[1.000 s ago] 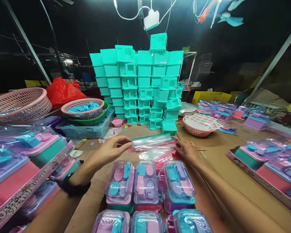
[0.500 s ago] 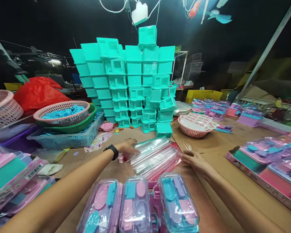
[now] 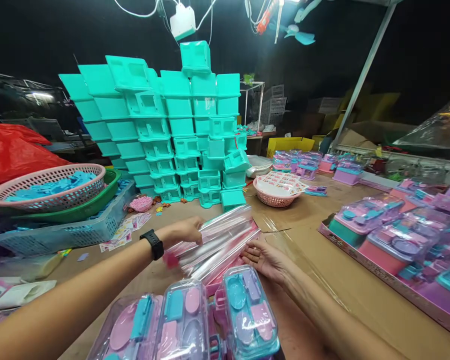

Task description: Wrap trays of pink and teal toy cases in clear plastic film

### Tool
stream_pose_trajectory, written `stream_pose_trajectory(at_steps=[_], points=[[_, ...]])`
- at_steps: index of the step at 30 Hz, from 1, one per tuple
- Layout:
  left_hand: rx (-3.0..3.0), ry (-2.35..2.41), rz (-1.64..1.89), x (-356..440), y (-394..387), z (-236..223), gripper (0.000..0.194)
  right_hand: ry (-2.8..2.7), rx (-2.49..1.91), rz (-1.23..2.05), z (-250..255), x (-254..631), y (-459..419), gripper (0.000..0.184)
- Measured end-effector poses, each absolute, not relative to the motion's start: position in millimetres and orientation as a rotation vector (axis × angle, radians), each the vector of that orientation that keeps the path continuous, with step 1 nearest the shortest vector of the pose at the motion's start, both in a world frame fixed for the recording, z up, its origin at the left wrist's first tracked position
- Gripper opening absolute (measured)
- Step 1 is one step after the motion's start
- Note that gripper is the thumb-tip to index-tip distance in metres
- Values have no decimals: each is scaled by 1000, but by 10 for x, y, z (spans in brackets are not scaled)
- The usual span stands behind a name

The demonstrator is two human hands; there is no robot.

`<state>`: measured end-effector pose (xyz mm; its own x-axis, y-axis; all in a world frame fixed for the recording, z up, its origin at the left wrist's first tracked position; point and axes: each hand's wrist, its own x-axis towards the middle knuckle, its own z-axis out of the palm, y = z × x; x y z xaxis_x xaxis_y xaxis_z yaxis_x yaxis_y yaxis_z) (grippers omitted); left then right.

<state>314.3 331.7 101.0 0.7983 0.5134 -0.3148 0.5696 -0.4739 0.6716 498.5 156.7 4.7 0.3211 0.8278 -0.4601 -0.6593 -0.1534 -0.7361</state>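
Note:
A shiny clear plastic wrap [image 3: 221, 232] with pink-red showing beneath it lies tilted across the work surface in front of me. My left hand [image 3: 183, 232], with a black watch on the wrist, has its fingers closed over the wrap's left edge. At the lower right edge, my right hand [image 3: 262, 257] pinches the wrap between thumb and curled fingers. What lies under the plastic is partly hidden by glare. Just below stand toy sets with clear lids, one with a turquoise base [image 3: 251, 310] and a purple-tinted one [image 3: 182, 320], holding pink, blue and lilac pieces.
Tall stacks of turquoise boxes [image 3: 176, 110] rise behind the hands. A pink basket with printed sheets [image 3: 275, 197] stands beyond my right hand. On the left are a pink basket of blue pieces [image 3: 47, 192] and a blue crate [image 3: 108, 220]. A carton of toy sets [image 3: 363, 252] sits right.
The view has turned to the right. My right hand has moved in onto the wrap's lower right edge, and the plastic is now more bunched and tilted.

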Motion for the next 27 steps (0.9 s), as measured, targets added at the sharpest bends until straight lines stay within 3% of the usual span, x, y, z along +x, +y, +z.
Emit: stream_pose_trajectory(at_steps=[9,14,17,21,24,27], points=[[2140,579,80,3156,3098,1624,25,-303,-1023,1125,304,5084,1294,28],[1873,496,276,3400,2958,1830,27,-381,-929,989,628,5284,1220,53],[1545,520,295,3659,2840,1685,36,-488,-931,869,741,5409,1159,65],[1410,570,206,3986,2676,1266,38,-508,-1189,811,687,5702,1018,63],[1459,578,-52,4156,2599,954,31,-769,-1485,734,576,6001,972,69],[1609,621,-373,4256,2603,723,48,-979,-1773,593,468,6262,1021,60]])
